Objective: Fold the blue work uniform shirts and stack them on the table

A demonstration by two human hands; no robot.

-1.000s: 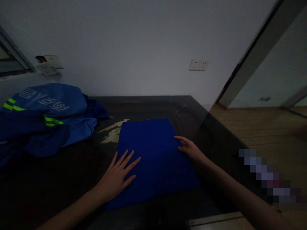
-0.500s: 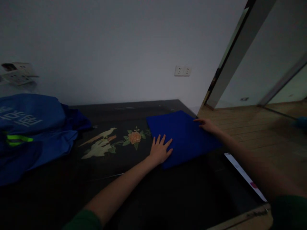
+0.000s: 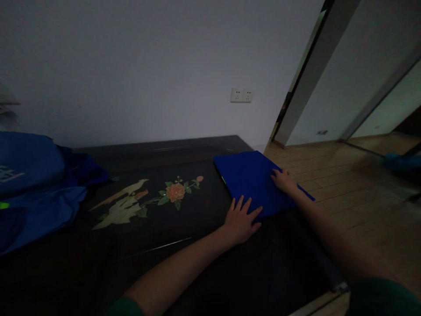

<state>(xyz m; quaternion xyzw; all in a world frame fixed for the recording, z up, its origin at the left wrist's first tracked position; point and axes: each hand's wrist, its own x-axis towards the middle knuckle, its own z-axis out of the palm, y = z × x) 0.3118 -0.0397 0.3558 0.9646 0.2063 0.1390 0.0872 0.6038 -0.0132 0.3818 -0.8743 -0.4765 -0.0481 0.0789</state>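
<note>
A folded blue cloth [image 3: 245,175] lies flat at the right end of a dark tabletop [image 3: 190,153]. A small yellow-green bit shows along its left edge. Spread-fingered, my left hand [image 3: 241,221] rests at the cloth's near left corner, fingertips on the fabric. On the right part of the cloth lies my right hand [image 3: 284,180], its fingers slightly bent and apart, with no fabric visibly pinched. A narrow strip of the blue fabric [image 3: 306,193] sticks out past my right wrist, over the table's right edge.
A heap of blue clothing [image 3: 36,175] with white lettering lies at the table's left. Inlaid birds and a flower [image 3: 175,192] decorate the tabletop. Behind stands a wall with a double socket [image 3: 241,95]. Wooden floor [image 3: 342,180] stretches off to the right, below the table.
The cloth has shifted right, and both hands with it. My right hand has come from the far edge onto the fabric. The white strip beside my right forearm no longer shows.
</note>
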